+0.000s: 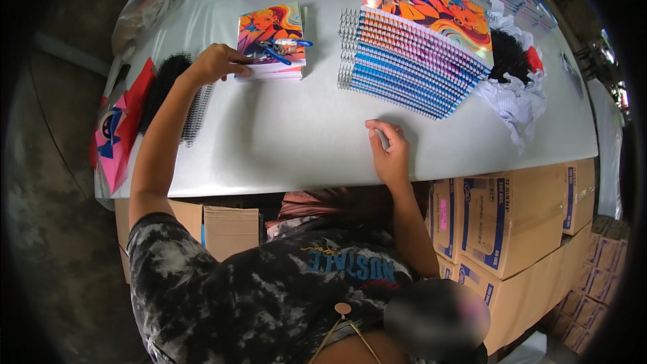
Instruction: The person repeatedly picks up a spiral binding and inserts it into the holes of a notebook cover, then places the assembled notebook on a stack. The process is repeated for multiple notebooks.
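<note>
The left hand (217, 62) is laid at the left side of a small stack of colourful notebooks (271, 44), near the far left part of the table (283, 141). Its fingers touch the lower left corner of the stack, but nothing is clasped; the stack seems to be steadied in this way. On top of this stack a pair of blue-handled pliers (282, 48) is placed, probably to be kept within reach.

The right hand (389, 152) rests on the near edge of the table, loosely curled, and no object can be seen in it.

Towards the far right, a large fanned stack of spiral-bound notebooks (418, 54) is spread out, so that each wire spine is shown. Black spiral coils (176, 94) are laid at the left edge. Cardboard boxes (512, 222) are stored under the table.
</note>
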Tool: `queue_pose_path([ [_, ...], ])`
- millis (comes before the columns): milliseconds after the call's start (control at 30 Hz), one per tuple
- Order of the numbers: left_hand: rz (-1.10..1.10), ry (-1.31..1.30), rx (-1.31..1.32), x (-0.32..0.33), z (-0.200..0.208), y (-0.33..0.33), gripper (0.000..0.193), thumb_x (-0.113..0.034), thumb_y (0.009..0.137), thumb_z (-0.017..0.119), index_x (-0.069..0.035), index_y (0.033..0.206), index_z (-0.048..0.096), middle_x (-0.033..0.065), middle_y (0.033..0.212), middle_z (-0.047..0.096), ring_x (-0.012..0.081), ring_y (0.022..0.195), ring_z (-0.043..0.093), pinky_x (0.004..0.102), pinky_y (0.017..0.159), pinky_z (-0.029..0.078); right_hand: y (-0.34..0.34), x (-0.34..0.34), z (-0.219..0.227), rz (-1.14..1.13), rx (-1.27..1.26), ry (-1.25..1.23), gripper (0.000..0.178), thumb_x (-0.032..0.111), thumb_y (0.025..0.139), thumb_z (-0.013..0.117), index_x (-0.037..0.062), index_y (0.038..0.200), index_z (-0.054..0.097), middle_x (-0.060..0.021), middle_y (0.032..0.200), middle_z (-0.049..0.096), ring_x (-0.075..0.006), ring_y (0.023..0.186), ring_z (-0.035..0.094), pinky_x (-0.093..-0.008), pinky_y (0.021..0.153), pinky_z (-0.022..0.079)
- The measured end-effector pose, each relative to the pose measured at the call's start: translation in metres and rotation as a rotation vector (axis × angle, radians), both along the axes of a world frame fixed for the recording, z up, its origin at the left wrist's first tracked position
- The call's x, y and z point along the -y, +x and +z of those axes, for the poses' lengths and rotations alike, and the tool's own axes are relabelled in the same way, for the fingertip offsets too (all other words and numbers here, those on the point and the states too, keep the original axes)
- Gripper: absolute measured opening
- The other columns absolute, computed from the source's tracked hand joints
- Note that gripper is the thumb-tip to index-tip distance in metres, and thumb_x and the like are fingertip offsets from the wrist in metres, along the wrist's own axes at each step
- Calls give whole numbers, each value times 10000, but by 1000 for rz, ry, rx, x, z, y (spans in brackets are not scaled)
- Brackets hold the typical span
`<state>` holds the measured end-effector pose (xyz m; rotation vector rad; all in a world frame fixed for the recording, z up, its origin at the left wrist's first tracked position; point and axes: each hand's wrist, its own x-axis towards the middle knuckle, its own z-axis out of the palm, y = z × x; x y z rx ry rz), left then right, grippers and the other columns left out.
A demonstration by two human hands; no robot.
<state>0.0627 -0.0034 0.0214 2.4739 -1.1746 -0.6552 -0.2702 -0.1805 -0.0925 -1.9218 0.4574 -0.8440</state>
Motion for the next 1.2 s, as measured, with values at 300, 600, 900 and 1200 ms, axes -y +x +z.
queue_pose_path([
  [300,13,37,-71,6,-1,11,327,-106,716,727,-51,1033,671,61,809,682,79,564,538,229,443,441,-2,1,1,9,-23,24,132,18,843,557,8,958,622,-101,929,627,-188,895,586,-278,825,450],
  [600,-75,25,86,7,-2,1,258,-167,772,678,-42,997,662,77,759,664,110,491,516,256,472,440,-1,1,1,-13,-18,65,152,42,810,571,53,943,644,-74,896,657,-239,867,564,-335,793,438],
  [900,165,-224,53,-16,-32,8,289,-260,845,629,-19,1004,636,68,637,581,93,505,504,260,483,427,14,-3,6,66,-33,-4,199,43,806,570,56,992,640,-93,958,658,-249,887,581,-344,797,445],
  [1200,490,-593,97,-11,-78,-32,265,-217,831,650,-23,1011,644,92,685,619,107,538,508,246,547,433,158,-24,8,134,-146,-23,506,242,850,561,-99,1211,458,-262,1264,458,-341,1162,461,-340,948,388],
])
